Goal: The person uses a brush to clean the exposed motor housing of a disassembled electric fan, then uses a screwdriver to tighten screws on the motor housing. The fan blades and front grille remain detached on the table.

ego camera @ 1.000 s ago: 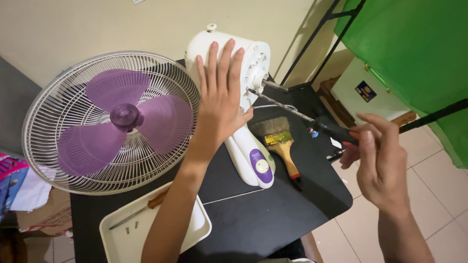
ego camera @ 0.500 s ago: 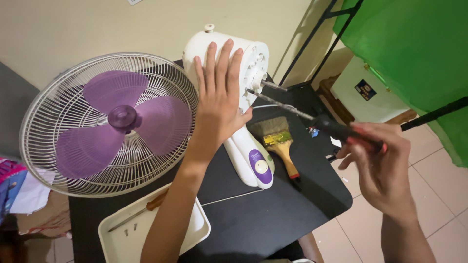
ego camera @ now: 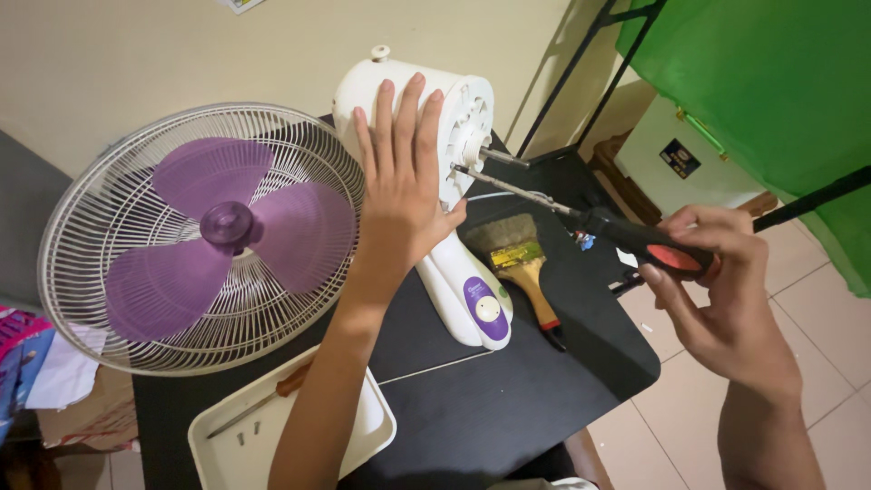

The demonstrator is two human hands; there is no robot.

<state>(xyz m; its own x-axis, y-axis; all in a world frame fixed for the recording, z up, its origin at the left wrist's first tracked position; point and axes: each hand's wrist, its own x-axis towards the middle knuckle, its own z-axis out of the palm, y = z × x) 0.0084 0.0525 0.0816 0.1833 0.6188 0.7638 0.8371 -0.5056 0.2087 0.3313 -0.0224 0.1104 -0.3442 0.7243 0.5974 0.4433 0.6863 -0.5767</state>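
Observation:
My left hand [ego camera: 404, 186] lies flat, fingers spread, on the white motor housing [ego camera: 467, 109] of a fan that lies on a black table [ego camera: 490, 408]. My right hand [ego camera: 721, 295] grips the red-and-black handle of a screwdriver [ego camera: 635, 238]; its metal shaft reaches left and its tip touches the front face of the housing beside the bare motor shaft. The fan's white stand with a purple control panel [ego camera: 481, 308] points toward me.
A white wire grille with purple blades [ego camera: 204, 240] leans at the left. A paintbrush [ego camera: 522, 263] lies by the stand. A white tray [ego camera: 236, 449] near the front edge holds a small tool and screws. A green sheet [ego camera: 771, 91] hangs at right over a tiled floor.
My right hand has brought the screwdriver up and leftward until its tip meets the housing. My left hand has stayed on the housing.

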